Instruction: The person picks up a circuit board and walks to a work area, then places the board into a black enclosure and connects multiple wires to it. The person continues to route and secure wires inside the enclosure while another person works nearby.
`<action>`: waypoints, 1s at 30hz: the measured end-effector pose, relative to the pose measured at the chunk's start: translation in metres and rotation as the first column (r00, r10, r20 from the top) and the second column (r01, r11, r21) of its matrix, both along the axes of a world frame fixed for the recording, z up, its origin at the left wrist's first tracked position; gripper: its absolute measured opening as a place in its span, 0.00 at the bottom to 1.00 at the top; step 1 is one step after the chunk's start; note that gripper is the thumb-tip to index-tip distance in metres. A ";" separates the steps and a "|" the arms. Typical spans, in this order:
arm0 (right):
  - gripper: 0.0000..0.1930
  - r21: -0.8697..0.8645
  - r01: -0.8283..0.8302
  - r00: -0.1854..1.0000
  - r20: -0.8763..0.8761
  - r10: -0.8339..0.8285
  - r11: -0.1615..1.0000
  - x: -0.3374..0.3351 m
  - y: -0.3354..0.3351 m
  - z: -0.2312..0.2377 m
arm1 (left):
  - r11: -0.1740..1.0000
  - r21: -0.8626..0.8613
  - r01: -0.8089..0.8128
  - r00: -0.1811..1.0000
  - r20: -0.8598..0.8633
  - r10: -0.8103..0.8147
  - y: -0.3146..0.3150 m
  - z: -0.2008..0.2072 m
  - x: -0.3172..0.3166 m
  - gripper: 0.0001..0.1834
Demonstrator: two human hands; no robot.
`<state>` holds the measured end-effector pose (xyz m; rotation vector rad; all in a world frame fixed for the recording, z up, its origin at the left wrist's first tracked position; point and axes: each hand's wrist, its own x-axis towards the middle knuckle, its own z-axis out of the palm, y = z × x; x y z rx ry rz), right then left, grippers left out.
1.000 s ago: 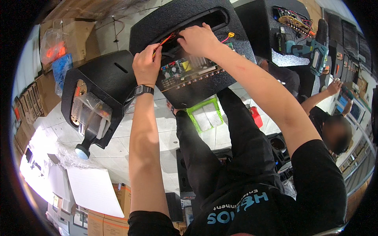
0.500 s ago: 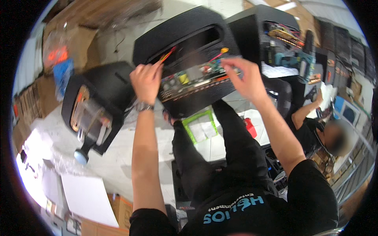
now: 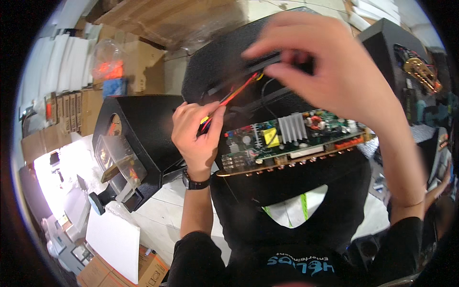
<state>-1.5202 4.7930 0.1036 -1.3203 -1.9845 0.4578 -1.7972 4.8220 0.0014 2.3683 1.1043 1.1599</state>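
Note:
My left hand (image 3: 197,133) is closed around a bundle of thin red, yellow and black wires (image 3: 236,91). The bundle runs up toward the slot of a black speaker cabinet (image 3: 210,60). Raised over that slot, my right hand (image 3: 318,64) is blurred; its thumb and forefinger are apart and nothing shows between them. A green amplifier circuit board (image 3: 308,141) with a grey finned heat sink (image 3: 292,128) and a yellow transformer (image 3: 271,137) lies below my hands, at the cabinet's near side. A thin black cable (image 3: 264,98) loops between slot and board.
Another black speaker cabinet (image 3: 143,131) stands at left with a clear plastic box (image 3: 125,160) on it. A third cabinet (image 3: 389,48) at right has a gold panel (image 3: 420,71). Cardboard boxes (image 3: 146,64) and a white sheet (image 3: 114,244) lie around. A co-worker's arm (image 3: 437,189) shows at right.
My view has moved closer to the board. My right hand has risen from the board's right side to above the slot. My left hand still grips the wires.

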 end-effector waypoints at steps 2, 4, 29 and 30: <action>0.09 0.044 -0.238 0.970 -0.032 0.239 0.970 -0.030 0.034 -0.028 | 0.989 -0.122 -0.080 0.993 0.074 0.090 0.000 -0.002 0.004 0.10; 0.12 -0.248 -0.389 0.878 0.192 0.439 0.887 -0.053 0.053 -0.029 | 0.943 -0.269 -0.198 0.955 0.163 0.247 -0.006 -0.001 -0.001 0.10; 0.15 -0.420 -0.008 0.801 0.540 0.257 0.907 -0.079 0.054 -0.047 | 0.665 0.129 0.736 0.346 0.772 -0.533 -0.250 0.146 -0.015 0.07; 0.15 -0.442 0.033 0.829 0.513 0.222 0.896 -0.073 0.051 -0.048 | 0.467 0.255 0.847 0.062 0.825 -0.562 -0.271 0.155 0.007 0.06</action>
